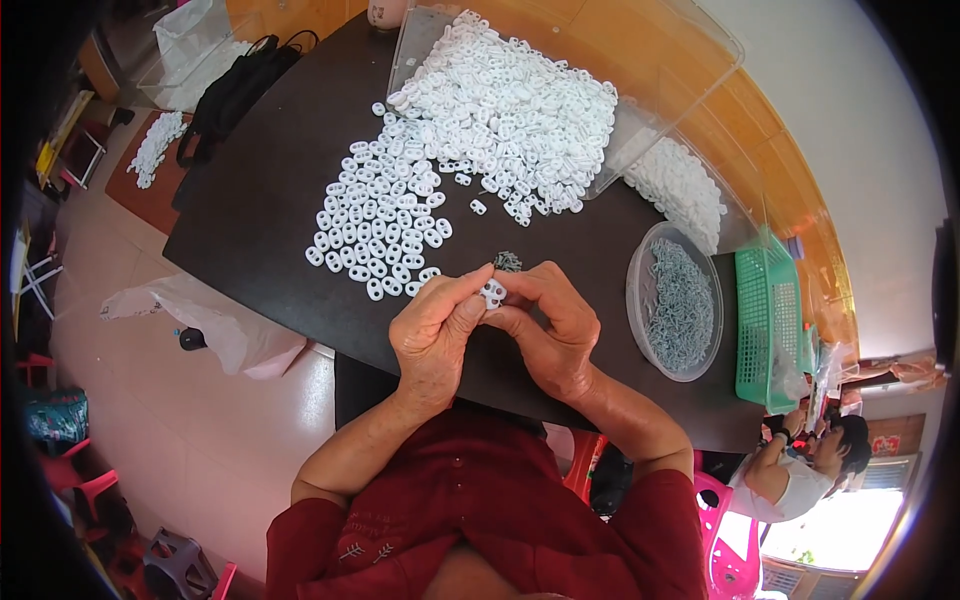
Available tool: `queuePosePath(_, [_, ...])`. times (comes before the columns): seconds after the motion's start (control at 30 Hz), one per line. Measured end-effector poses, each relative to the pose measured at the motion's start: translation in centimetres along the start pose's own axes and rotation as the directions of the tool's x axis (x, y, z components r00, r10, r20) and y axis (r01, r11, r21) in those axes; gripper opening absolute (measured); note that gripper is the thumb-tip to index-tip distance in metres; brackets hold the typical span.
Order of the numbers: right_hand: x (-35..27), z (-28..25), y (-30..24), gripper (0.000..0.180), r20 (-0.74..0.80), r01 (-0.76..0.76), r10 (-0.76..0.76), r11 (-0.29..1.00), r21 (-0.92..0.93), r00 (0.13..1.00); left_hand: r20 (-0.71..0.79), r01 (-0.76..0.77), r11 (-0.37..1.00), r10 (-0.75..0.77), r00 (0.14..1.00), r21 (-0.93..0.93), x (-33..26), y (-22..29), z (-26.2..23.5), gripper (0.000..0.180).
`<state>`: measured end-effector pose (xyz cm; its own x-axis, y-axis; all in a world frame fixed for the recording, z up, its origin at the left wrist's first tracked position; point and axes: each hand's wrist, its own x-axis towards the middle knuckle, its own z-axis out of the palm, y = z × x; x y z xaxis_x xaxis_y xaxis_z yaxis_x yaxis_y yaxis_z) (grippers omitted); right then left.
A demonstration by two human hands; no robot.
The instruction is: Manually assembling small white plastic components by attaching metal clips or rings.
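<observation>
One small white plastic piece (pixel 492 293) with holes through it sits between the fingertips of both hands, above the near part of the bench. The left hand (pixel 432 325) grips it from the left with thumb and forefinger, the thumb on the near side. The right hand (pixel 556 330) pinches at it from the other side, thumb and forefinger bent toward each other and the knuckles raised. Both forearms rise from below and angle inward, elbows spread, so that the hands meet in front of the chest of a dark red shirt (pixel 450 500).

Just beyond the fingers lies a little pile of screws (pixel 508 262). Ahead and to the left, many white pieces (pixel 375 220) spread over the dark bench (pixel 260 230), and past them a big white heap (pixel 520 100) lies in and around a clear bin (pixel 720 45). To the right stand a round clear tray (pixel 637 310) of grey screws and, beside it, a green basket (pixel 765 320).

Around the bench runs a pale tiled floor (pixel 200 420), with a whitish plastic bag (pixel 225 320) at the left. A person in a white top (pixel 790 490) sits at the far right near a pink chair (pixel 735 545).
</observation>
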<state>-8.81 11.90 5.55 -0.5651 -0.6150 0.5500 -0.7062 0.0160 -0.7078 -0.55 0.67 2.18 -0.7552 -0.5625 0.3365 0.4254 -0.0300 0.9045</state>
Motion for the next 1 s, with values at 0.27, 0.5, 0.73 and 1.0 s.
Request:
queuePosePath(0.27, [0.3,0.5,-0.1,0.034,-0.031,0.096,-0.097,0.994,-0.051,0.995,-0.098,-0.023,0.998,0.017,0.995,-0.061,-0.7,-0.1,0.7,0.018])
queuePosePath(0.5, [0.3,0.6,0.5,0.034,0.002,0.114,-0.114,0.993,-0.029,0.993,-0.127,0.049,0.996,-0.058,0.990,-0.069,-1.1,-0.1,0.7,0.020])
queuePosePath(0.73, [0.3,0.5,0.2,0.034,0.022,0.070,-0.070,0.997,-0.019,0.997,-0.094,-0.018,0.997,0.025,0.995,0.077,-1.1,-0.5,0.3,0.021])
queuePosePath(1.0, [0.5,0.6,-0.2,0.035,0.031,0.095,-0.094,0.995,-0.035,0.995,-0.117,-0.008,0.999,0.013,0.993,0.036,-1.3,-0.4,0.2,0.021])
